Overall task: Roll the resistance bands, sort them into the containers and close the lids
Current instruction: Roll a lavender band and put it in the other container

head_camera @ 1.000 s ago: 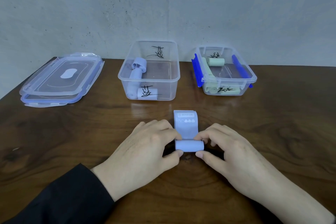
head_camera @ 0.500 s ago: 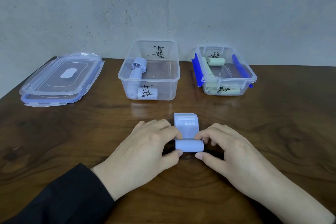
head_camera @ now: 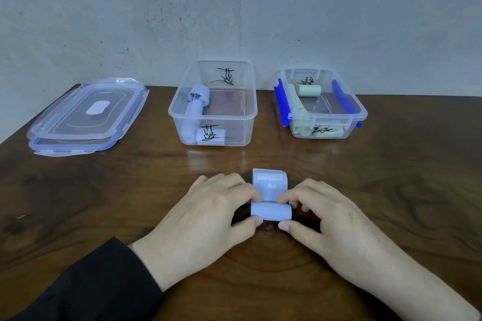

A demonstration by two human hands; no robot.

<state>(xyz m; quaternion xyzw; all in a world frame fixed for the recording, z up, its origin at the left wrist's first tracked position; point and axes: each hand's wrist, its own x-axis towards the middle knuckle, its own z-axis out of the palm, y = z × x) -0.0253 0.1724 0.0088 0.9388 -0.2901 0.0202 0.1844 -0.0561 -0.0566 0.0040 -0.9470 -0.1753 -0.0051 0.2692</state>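
Now my left hand point(head_camera: 208, 219) and right hand point(head_camera: 323, 221) pinch opposite ends of the blue resistance band point(head_camera: 270, 200); its roll lies left-right, the unrolled tail pointing far.

Print on the blue band point(head_camera: 270, 182) perhaps lettering, too small to read.

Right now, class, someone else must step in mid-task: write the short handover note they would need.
Left hand and right hand both pinch the blue band, mostly rolled on the table; a short tail lies flat.
Middle container holds rolled blue bands; right container holds green ones. Both open.
Two lids stacked far left.
Left: finish rolling, drop it in the middle container, close both lids.
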